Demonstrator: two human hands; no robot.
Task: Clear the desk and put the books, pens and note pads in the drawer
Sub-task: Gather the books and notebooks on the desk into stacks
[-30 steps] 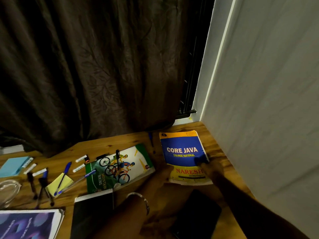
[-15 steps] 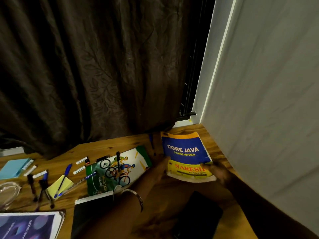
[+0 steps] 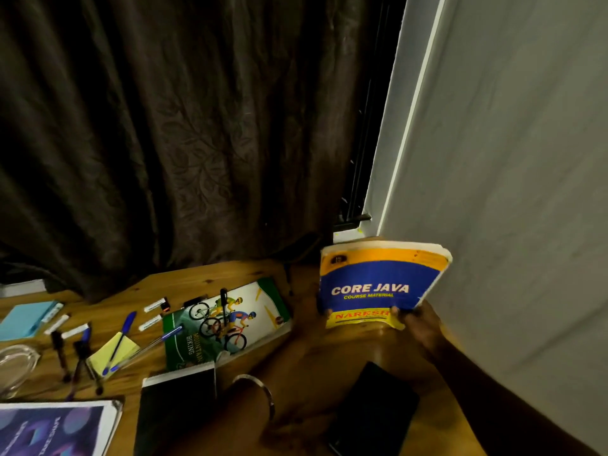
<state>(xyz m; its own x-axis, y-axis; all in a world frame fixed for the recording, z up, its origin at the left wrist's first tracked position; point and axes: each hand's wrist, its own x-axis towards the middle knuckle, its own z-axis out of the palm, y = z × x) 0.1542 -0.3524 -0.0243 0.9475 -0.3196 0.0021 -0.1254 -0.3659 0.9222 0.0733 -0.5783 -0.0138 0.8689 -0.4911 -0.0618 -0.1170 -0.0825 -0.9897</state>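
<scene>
The blue and yellow "Core Java" book [image 3: 375, 284] is raised off the wooden desk [image 3: 204, 278] and tilted up near the right wall. My right hand [image 3: 418, 324] grips its lower right corner. My left hand [image 3: 312, 320], with a bangle on the wrist, holds the book's lower left edge. A green "Mountain Biking" book [image 3: 227, 320] lies flat to the left with a black pen [image 3: 223, 304] on it. Nearby lie a blue pen [image 3: 123, 330] on a yellow sticky pad [image 3: 112, 353], a clear blue pen [image 3: 154, 343] and a light blue note pad [image 3: 26, 319].
A black notebook [image 3: 177, 399] and a dark flat phone-like object [image 3: 375, 409] lie near the front edge. A purple-covered book [image 3: 49, 429] sits at bottom left, beside a glass dish [image 3: 16, 363]. A dark curtain [image 3: 164, 143] hangs behind; a white wall [image 3: 510, 192] bounds the right.
The Core Java book has gone from lying flat on the desk to being lifted and tilted up in both hands. The other desk items have not moved.
</scene>
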